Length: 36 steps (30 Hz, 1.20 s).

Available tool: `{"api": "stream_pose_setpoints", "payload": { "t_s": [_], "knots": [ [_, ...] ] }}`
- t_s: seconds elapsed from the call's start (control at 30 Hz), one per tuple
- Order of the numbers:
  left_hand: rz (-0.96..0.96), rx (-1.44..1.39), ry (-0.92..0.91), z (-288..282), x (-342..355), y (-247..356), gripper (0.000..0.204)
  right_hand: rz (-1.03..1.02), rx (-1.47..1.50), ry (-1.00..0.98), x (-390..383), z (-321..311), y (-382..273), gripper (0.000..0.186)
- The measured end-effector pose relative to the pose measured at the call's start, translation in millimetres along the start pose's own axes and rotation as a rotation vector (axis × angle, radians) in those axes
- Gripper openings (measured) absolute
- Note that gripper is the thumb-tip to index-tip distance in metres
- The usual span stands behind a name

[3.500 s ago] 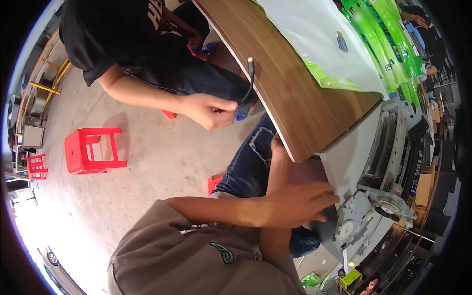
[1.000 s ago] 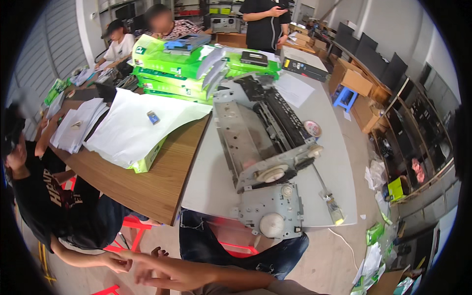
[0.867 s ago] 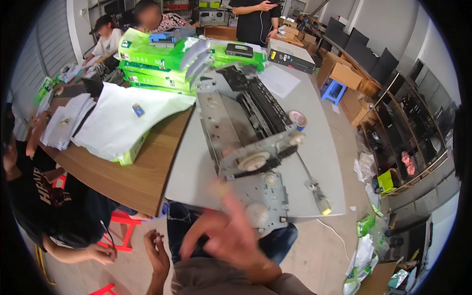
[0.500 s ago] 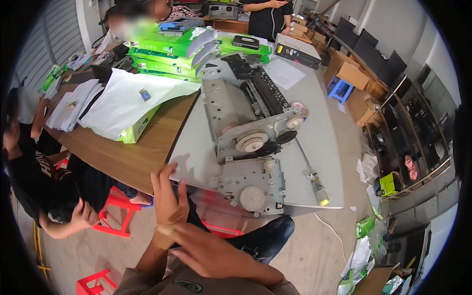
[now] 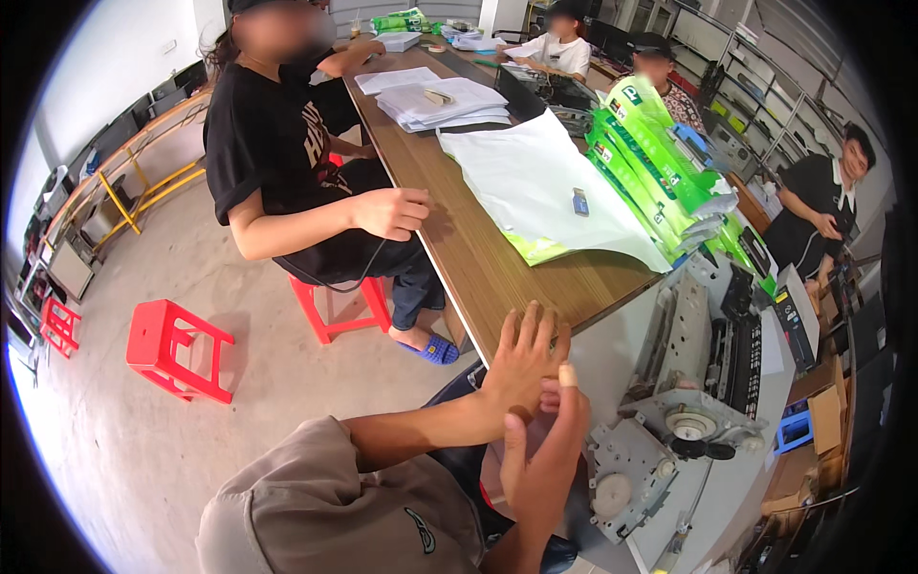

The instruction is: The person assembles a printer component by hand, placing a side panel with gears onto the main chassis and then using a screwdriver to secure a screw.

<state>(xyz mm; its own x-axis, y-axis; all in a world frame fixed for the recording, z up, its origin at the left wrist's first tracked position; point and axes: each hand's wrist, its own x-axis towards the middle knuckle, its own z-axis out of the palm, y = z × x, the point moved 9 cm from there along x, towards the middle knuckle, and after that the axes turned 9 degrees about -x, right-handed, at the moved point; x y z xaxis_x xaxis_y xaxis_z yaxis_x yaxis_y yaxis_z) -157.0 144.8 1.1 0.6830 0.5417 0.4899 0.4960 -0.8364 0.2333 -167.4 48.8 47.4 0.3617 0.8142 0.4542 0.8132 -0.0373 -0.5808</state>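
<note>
My left hand stretches out palm down by the table's corner, its fingers extended and nothing in them. Close beside it, my right hand is raised with thumb and index finger apart; a pale covering wraps that index fingertip. It seems to hold nothing, and its fingers overlap the left hand's edge in view, so contact is unclear. To the right of both hands lies a partly dismantled printer frame with gears and rollers. A metal gear plate sits at its near end. Beyond that rests a screwdriver with a clear and yellow handle.
White paper with a small blue object covers part of the brown table. Green paper packs are stacked behind. A person in black sits at left; a red stool stands on the floor.
The view has swung left, showing more floor and the seated person. My right hand, which lay across my left wrist, now stands upright by the left hand's fingers.
</note>
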Motion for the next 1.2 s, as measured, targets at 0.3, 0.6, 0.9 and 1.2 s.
{"api": "stream_pose_setpoints", "payload": {
  "t_s": [0.3,0.6,0.9,1.2],
  "knots": [
    [0.059,-0.010,-0.122,31,13,18,0.073,0.113,0.049,0.098,-10,-13,17,0.066],
    [0.034,-0.103,-0.100,21,11,23,0.061,0.159,-0.008,0.154,-6,-14,26,0.067],
    [0.065,-0.172,-0.141,50,0,12,0.068,0.072,-0.078,0.221,-5,-20,34,0.066],
    [0.055,-0.222,-0.266,68,16,24,0.070,0.162,-0.020,0.203,-14,-26,29,0.062]
  ]
}}
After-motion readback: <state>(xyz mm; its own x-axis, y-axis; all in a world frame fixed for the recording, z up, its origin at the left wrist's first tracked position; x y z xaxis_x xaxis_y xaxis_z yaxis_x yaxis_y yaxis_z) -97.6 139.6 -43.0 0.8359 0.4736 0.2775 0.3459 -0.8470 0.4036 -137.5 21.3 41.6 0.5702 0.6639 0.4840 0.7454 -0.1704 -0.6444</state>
